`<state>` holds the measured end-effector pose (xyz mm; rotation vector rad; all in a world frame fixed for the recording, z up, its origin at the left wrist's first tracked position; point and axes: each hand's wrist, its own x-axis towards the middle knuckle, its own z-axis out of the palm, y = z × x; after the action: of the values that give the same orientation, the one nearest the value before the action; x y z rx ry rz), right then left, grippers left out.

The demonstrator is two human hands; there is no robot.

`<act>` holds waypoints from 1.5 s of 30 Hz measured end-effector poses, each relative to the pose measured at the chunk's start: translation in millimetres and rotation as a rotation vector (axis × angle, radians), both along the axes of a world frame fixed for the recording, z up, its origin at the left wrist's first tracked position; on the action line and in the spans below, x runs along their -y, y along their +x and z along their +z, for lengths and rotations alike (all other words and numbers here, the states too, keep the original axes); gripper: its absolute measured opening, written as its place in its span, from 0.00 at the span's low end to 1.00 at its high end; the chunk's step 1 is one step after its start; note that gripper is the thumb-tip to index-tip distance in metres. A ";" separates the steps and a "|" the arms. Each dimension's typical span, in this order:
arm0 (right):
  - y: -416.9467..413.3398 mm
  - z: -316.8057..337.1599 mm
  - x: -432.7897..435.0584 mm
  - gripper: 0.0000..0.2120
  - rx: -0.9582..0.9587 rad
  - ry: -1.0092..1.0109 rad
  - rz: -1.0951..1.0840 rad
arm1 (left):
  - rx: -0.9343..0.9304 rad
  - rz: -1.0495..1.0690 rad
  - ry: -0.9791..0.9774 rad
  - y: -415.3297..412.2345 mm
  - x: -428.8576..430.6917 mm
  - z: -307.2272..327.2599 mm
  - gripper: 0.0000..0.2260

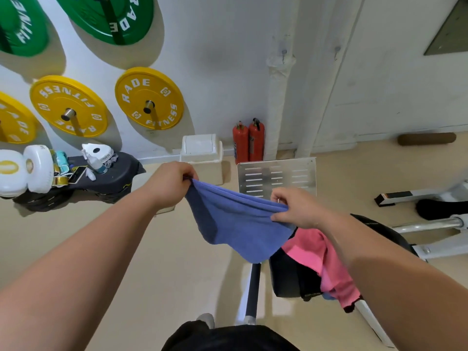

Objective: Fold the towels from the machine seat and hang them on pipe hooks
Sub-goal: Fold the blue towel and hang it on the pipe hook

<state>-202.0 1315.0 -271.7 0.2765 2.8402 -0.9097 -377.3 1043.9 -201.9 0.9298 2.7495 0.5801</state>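
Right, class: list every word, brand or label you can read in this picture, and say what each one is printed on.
"RADE FITNESS": right yellow plate.
"RADE FITNESS": middle yellow plate, rotated.
"RADE": upper green plate.
"FITNE", cut off: left green plate.
Too small or blurred: labels on the spray bottle and fire extinguishers.

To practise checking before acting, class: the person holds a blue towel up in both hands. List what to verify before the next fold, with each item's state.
1. Grip of left hand on blue towel: ok.
2. Grip of right hand on its other end: ok.
3. Blue towel hanging off the floor: ok.
4. Top edge stretched flat: not ok, it sags and bunches.
5. Lower corners matched: cannot tell.
6. Pink towel on the machine seat, out of the way: ok.
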 end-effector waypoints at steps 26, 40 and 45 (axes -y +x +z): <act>-177.0 26.0 175.6 0.10 -0.477 -0.654 -1.048 | 0.803 0.412 0.644 -201.2 178.4 -46.5 0.08; -282.3 27.0 298.8 0.06 -0.496 -0.601 -0.960 | 0.812 0.530 0.854 -203.8 167.3 -34.6 0.07; -309.1 38.8 317.8 0.04 -0.484 -0.696 -0.695 | 0.819 0.436 0.860 -212.1 141.5 -29.5 0.08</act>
<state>-511.1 997.2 -232.8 1.0963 2.5585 -2.2753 -589.4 902.4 -231.5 0.0694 1.8851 1.8064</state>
